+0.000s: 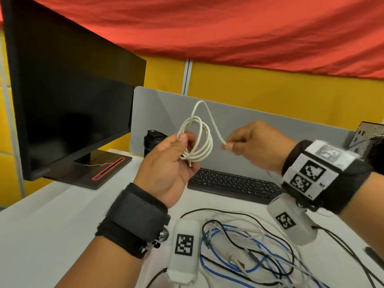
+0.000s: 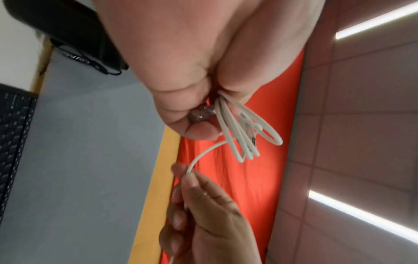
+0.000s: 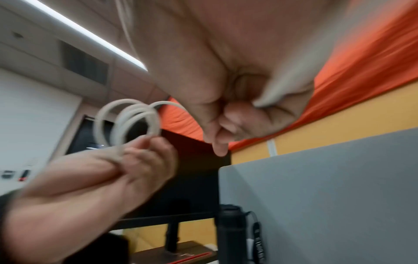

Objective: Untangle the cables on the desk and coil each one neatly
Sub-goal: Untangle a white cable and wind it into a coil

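My left hand (image 1: pixel 182 142) grips a white cable (image 1: pixel 204 140) wound into several loops, held up above the desk. The loops fan out past the curled fingers of the left hand (image 2: pixel 203 114) as the white cable (image 2: pixel 239 135) in the left wrist view. A free length of the cable arches up and comes down into my right hand (image 1: pixel 228 145), which pinches it between thumb and fingers. The right hand (image 2: pixel 187 175) also shows below the coil. In the blurred right wrist view the white cable (image 3: pixel 135 121) sits in the left hand (image 3: pixel 140 153). A tangle of black, white and blue cables (image 1: pixel 255 250) lies on the desk below.
A black monitor (image 1: pixel 72 96) stands at the left on its base (image 1: pixel 99 169). A black keyboard (image 1: pixel 234 183) lies behind the tangle, and a black bottle (image 1: pixel 152 142) stands by the grey divider (image 1: pixel 270 119). The white desk (image 1: pixel 52 215) stretches to the left.
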Action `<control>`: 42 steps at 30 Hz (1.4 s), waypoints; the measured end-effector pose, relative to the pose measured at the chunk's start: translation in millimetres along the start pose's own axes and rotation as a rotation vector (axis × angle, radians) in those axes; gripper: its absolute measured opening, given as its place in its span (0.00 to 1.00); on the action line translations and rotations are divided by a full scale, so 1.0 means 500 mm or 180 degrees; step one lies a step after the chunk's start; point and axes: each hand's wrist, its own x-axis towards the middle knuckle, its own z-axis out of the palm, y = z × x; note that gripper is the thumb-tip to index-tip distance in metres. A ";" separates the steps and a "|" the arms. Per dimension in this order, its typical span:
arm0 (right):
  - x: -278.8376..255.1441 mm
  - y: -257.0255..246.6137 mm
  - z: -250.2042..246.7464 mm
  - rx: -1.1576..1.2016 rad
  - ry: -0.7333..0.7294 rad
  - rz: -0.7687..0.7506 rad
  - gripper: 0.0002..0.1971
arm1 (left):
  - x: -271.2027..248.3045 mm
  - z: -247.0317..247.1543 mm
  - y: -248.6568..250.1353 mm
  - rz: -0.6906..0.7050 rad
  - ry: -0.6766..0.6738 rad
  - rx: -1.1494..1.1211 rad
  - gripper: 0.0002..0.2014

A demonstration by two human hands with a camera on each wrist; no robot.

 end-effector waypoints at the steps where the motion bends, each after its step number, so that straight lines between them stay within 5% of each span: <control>1: -0.006 -0.018 0.010 -0.0046 -0.0025 -0.0169 0.02 | 0.000 0.004 -0.002 0.0021 0.0054 -0.0042 0.09; 8: -0.026 -0.080 0.021 -0.0246 -0.0465 -0.0635 0.10 | -0.013 0.016 -0.011 -0.0130 -0.0115 0.0100 0.14; 15: -0.031 -0.060 -0.010 0.0178 -0.0986 -0.0034 0.05 | -0.009 0.015 -0.026 0.0153 0.0394 0.0539 0.12; 17: -0.031 -0.054 -0.013 0.0105 -0.0155 0.0000 0.06 | -0.004 0.011 -0.032 0.0288 0.0584 0.0823 0.12; 20: -0.064 -0.094 -0.002 -0.0124 0.1470 -0.0928 0.05 | -0.004 0.010 -0.034 0.0409 0.0663 0.0945 0.12; 22: -0.090 -0.123 0.028 -0.0650 0.1354 -0.1330 0.05 | -0.007 0.016 -0.035 0.0412 0.0553 0.0941 0.13; 25: -0.093 -0.130 0.067 -0.1498 0.0987 -0.0985 0.10 | -0.010 0.024 -0.039 0.0210 0.0312 0.0371 0.14; 28: -0.080 -0.118 0.077 -0.1403 0.1081 -0.0826 0.14 | -0.013 0.028 -0.041 0.0052 0.0272 -0.0028 0.14; 33: -0.066 -0.113 0.098 -0.1407 0.1298 -0.0537 0.26 | -0.013 0.029 -0.056 0.0103 0.0289 0.0277 0.14; 38: -0.057 -0.106 0.115 -0.0632 0.1290 -0.0330 0.14 | -0.013 0.018 -0.053 0.0217 0.0178 0.0556 0.14; 42: -0.056 -0.099 0.067 0.1613 0.1108 0.0303 0.16 | -0.004 -0.001 -0.050 0.0406 0.0381 0.1231 0.13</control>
